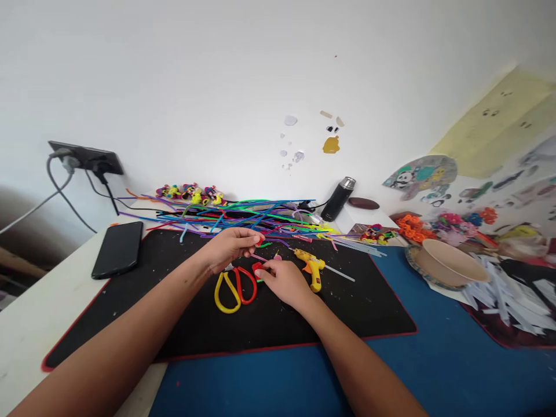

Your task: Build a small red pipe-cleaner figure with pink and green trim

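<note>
My left hand (pixel 232 248) is raised a little above the mat, thumb and fingertips pinched on a small red piece (pixel 260 238). Lower and to the right, my right hand (pixel 284 281) has its thumb and fingers closed on a red piece with a green edge (pixel 258 271); its exact kind is too small to tell. Scissors with one yellow and one red handle (pixel 227 292) lie just below my left hand. A yellow glue gun (pixel 310 266) with a glue stick in its back rests to the right of my right hand. A small pink piece (pixel 277 257) shows between the hands.
Many coloured pipe cleaners (pixel 243 215) are heaped along the wall behind the black mat (pixel 351 310). A phone (pixel 117 250) lies left, small colourful figures (pixel 191 193) and a dark flask (pixel 339 200) at the back. Right are a bowl (pixel 455 260) and paper strips (pixel 515 295).
</note>
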### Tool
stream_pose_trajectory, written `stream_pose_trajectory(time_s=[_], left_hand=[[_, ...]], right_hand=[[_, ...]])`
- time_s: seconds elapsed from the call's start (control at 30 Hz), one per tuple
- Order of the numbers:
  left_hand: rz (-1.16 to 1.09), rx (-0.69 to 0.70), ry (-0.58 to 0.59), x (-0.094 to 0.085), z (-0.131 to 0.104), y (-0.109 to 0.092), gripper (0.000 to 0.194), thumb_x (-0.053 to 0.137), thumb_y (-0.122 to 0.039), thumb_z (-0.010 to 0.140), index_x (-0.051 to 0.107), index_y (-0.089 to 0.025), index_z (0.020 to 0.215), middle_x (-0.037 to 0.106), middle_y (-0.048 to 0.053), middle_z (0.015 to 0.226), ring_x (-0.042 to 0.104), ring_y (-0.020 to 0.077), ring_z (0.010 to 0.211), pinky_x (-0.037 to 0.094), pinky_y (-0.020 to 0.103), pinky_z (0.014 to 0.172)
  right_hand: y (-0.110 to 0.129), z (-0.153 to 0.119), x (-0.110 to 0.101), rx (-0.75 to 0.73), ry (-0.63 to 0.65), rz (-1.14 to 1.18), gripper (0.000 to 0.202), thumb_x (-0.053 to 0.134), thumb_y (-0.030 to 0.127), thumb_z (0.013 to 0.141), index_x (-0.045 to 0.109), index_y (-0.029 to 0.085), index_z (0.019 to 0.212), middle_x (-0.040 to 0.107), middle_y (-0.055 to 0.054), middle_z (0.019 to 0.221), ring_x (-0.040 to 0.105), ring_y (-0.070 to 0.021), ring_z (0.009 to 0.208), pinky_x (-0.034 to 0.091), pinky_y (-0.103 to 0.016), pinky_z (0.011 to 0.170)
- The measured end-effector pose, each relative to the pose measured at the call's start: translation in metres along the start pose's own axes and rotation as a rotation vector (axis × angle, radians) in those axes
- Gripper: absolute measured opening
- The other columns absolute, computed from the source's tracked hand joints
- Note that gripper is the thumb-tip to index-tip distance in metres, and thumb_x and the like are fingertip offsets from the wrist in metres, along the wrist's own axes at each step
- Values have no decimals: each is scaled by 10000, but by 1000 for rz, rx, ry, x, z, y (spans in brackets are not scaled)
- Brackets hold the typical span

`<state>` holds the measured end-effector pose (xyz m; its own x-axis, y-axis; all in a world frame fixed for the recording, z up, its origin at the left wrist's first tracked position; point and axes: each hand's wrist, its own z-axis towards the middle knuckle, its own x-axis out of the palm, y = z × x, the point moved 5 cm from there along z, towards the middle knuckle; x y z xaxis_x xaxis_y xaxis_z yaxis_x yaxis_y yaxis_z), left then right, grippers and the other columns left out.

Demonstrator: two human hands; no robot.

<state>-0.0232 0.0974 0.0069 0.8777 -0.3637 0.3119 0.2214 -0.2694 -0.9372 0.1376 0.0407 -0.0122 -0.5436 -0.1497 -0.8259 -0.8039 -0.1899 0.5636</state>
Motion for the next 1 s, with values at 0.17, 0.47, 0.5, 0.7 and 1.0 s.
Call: stream_pose_trajectory(time_s=[0.17,0.47,0.5,0.7,1.0], left_hand=[[-2,12,-1,0,0,-3,372,977,-385,632,822,-137,862,661,39,710,562,115,629,468,224,588],[-11,11,15,8,-5,-4,344,967,-377,642,814,-138,838,651,39,722,548,115,637,465,225,595],[-7,8,20,9,-6,-4,334,962,-370,648,814,-139,837,651,39,723,546,117,638,465,228,595],[7,-19,22,15,-10,-3,327,964,-349,641,813,-143,844,661,39,728,555,122,643,473,238,604],[14,19,-23,15,-10,-7,429,997,-427,564,820,-140,828,665,46,756,544,116,636,444,227,574]], right_hand=[[-8,-23,-35,35,-193,-107,255,628,442,1003,790,247,1027,786,-34,857,679,-198,750,362,-283,652],[-87,-70,-86,400,-137,-271,419,528,573,1019,739,217,959,764,-57,862,685,-221,779,330,-288,607],[-90,-71,-84,409,-104,-284,433,533,592,1011,735,214,946,766,-65,870,689,-226,786,330,-288,606],[-88,-55,-66,410,-128,-329,454,580,639,966,657,195,907,758,-104,904,701,-261,826,330,-294,611],[-117,-53,-58,424,-220,332,397,639,588,894,552,210,809,675,-19,730,631,-158,546,376,-244,485]])
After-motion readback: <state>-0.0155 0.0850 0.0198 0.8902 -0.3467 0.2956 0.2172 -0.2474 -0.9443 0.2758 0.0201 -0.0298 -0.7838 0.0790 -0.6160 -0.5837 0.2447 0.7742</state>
